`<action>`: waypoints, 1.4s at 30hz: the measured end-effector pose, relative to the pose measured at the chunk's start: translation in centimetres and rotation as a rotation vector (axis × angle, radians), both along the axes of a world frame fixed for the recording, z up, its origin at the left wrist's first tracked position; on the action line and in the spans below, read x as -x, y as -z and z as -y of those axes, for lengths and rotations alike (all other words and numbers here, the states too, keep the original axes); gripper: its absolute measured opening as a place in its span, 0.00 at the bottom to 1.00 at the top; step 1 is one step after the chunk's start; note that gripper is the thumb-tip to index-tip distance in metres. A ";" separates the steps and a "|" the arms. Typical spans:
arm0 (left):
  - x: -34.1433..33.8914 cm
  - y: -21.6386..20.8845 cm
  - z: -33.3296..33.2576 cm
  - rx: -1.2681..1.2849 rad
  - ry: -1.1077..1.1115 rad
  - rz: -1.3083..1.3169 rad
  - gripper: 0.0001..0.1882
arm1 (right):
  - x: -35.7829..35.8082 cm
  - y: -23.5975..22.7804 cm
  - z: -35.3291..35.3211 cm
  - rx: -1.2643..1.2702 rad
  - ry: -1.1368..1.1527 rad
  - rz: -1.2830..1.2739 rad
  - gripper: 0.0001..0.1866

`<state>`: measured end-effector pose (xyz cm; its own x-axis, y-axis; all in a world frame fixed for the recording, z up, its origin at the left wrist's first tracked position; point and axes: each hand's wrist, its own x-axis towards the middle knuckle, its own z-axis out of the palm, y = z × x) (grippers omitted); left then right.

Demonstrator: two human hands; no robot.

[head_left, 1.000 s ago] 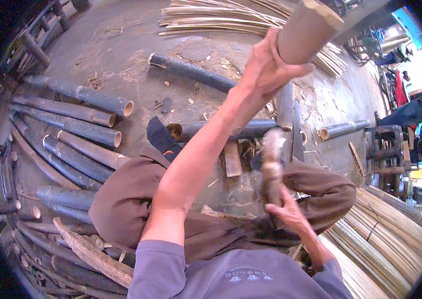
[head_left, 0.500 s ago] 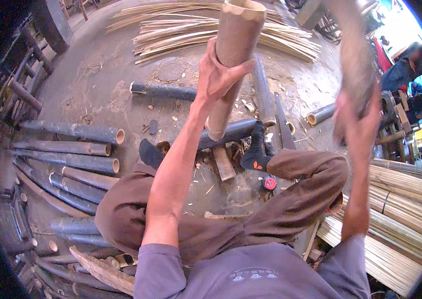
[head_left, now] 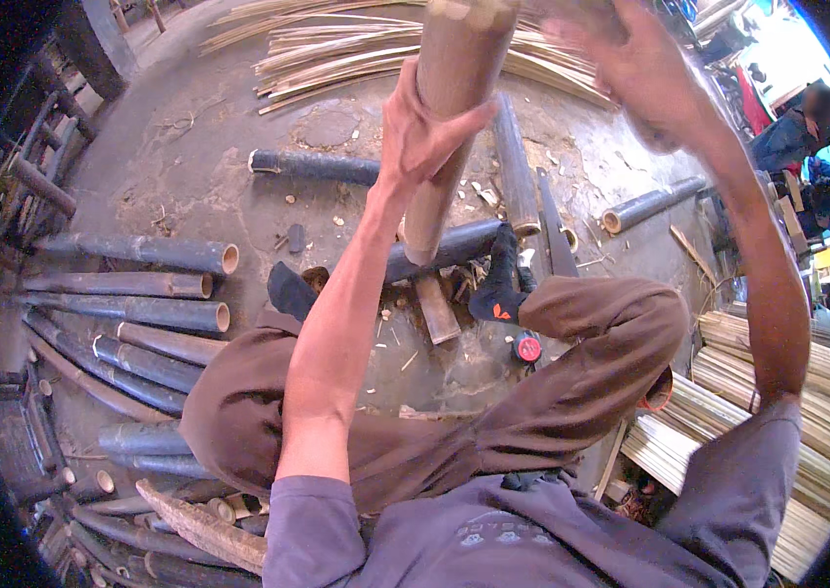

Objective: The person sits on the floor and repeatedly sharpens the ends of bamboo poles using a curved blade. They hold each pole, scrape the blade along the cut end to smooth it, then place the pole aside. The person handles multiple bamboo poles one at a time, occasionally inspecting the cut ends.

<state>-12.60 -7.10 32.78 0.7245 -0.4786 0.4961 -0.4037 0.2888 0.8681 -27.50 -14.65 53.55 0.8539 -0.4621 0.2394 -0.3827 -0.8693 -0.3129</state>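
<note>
My left hand (head_left: 413,137) is wrapped round a thick brown bamboo tube (head_left: 464,64), held nearly upright and leaning slightly right at the top. The tube's lower end is by a dark bamboo pole (head_left: 464,245) lying crosswise between my feet; I cannot tell whether they touch. Up at the right, my right hand (head_left: 645,83) grips a brown wooden club (head_left: 586,18), both smeared by motion. The club's far end is near the tube's top and partly out of the picture. A short brown block (head_left: 435,310) lies below the dark pole.
Several dark bamboo poles (head_left: 140,311) lie at the left. Long pale strips (head_left: 366,59) cover the floor ahead, with bundled strips (head_left: 797,412) at my right. Beyond my foot lie a long dark flat blade (head_left: 554,220) and another pole (head_left: 652,204). A person (head_left: 797,137) is at the far right.
My right hand has swung the club up and left toward the top of the tube. My left hand still holds the tube, which has shifted slightly up and left in the picture.
</note>
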 end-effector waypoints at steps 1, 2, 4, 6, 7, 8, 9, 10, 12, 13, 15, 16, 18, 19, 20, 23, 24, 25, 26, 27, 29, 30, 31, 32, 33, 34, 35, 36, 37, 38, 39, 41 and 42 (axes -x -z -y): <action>-0.1 0.4 -0.2 0.016 0.003 -0.014 0.43 | -0.5 -0.1 -0.2 -0.013 0.009 -0.014 0.43; -0.3 0.7 -0.4 0.030 0.004 -0.027 0.43 | -0.7 -0.2 -0.3 -0.026 0.019 -0.018 0.44; -0.3 0.7 0.2 0.030 0.008 -0.020 0.44 | -0.5 -1.7 -0.6 0.059 0.070 -0.021 0.42; -0.1 0.8 0.3 0.030 0.010 -0.014 0.44 | 0.5 -2.3 -0.1 0.067 0.043 0.025 0.40; 0.2 0.7 0.4 0.031 0.013 -0.011 0.44 | 1.0 -2.4 0.2 0.053 0.031 0.033 0.39; 0.4 0.7 0.3 0.033 0.015 -0.009 0.43 | 1.3 -2.5 0.2 0.045 0.017 0.019 0.38; 0.3 0.6 0.4 0.039 0.028 -0.016 0.43 | 1.5 -2.7 0.0 0.050 0.001 -0.007 0.37; 0.3 0.5 0.5 0.046 0.041 -0.023 0.44 | 1.5 -2.6 -0.5 0.042 -0.017 -0.038 0.36; 0.7 0.9 0.7 0.048 0.047 -0.029 0.44 | 1.1 -1.9 -1.1 0.026 -0.058 -0.098 0.34; 0.7 0.8 0.5 0.040 0.022 -0.010 0.44 | 0.8 -1.7 -1.2 0.022 -0.084 -0.114 0.33; 0.8 0.8 0.1 0.034 -0.011 0.018 0.43 | 0.4 -1.8 -1.6 0.017 -0.138 -0.110 0.32; 0.8 0.9 -0.1 0.035 -0.019 0.026 0.43 | 0.4 -2.0 -1.7 0.011 -0.152 -0.083 0.31; 0.9 0.5 -0.2 0.031 -0.019 0.022 0.43 | 1.2 -2.0 -1.8 -0.079 -0.103 0.062 0.29; 1.0 0.3 -0.2 0.016 -0.011 0.010 0.43 | 1.6 -1.0 -1.4 -0.152 -0.050 0.161 0.27; 1.1 0.1 -0.3 0.002 -0.006 -0.002 0.43 | 2.0 0.1 -1.1 -0.225 -0.005 0.267 0.24; 0.7 0.0 -0.7 -0.067 0.055 -0.062 0.46 | 4.5 6.6 2.6 -0.477 0.165 0.518 0.21; 0.0 0.1 -1.0 -0.032 0.082 -0.032 0.47 | 5.8 10.0 2.9 -0.591 0.239 0.559 0.23; -0.8 0.2 -1.2 0.002 0.106 0.000 0.49 | 7.3 13.6 1.8 -0.720 0.372 0.536 0.23; -0.1 -0.9 0.3 0.091 0.194 0.023 0.50 | 10.6 15.1 0.7 -0.776 0.551 0.551 0.24; -0.8 -0.5 0.0 0.206 0.248 -0.034 0.49 | 12.1 19.4 -0.7 -0.937 0.511 0.417 0.23; -1.5 -0.2 -0.1 0.211 0.306 -0.080 0.46 | 14.7 28.1 -3.3 -0.804 0.367 0.074 0.32; -1.2 -0.2 0.0 0.216 0.362 -0.112 0.44 | 16.5 32.1 -4.4 -0.711 0.295 -0.068 0.37; -0.8 -0.3 -0.3 0.157 0.351 -0.122 0.44 | 16.8 34.6 -6.3 -0.797 0.241 -0.174 0.37; -0.1 -1.0 -1.0 0.108 0.346 -0.133 0.43 | 17.1 36.8 -7.9 -0.872 0.193 -0.279 0.37; 0.7 -0.8 -1.5 0.054 0.335 -0.144 0.43 | 16.3 38.2 -9.9 -0.885 0.196 -0.363 0.36; 1.4 -0.7 -2.1 0.029 0.314 -0.068 0.43 | 15.4 39.2 -10.7 -0.891 0.181 -0.448 0.34; 2.6 -0.6 -3.0 0.046 0.318 0.012 0.44 | 15.5 40.3 -9.8 -0.829 0.062 -0.458 0.32; 4.2 0.3 -3.5 0.043 0.251 0.120 0.45 | 16.0 42.8 -7.9 -0.766 -0.058 -0.472 0.31; 5.7 0.9 -3.6 0.125 0.181 0.272 0.44 | 16.7 45.4 -5.9 -0.701 -0.166 -0.471 0.29; 7.3 1.2 -3.4 0.129 0.256 0.302 0.45 | 17.0 45.4 -4.1 -0.701 -0.169 -0.439 0.27; 8.6 1.5 -3.4 0.191 0.286 0.329 0.47 | 15.9 43.0 -2.7 -0.739 -0.165 -0.378 0.26; 10.2 2.3 -4.6 0.180 0.295 0.355 0.47 | 11.9 36.1 -2.8 -0.944 -0.069 -0.215 0.26; 10.6 2.4 -5.0 0.148 0.350 0.344 0.47 | 9.9 32.5 -3.0 -1.068 -0.024 -0.092 0.28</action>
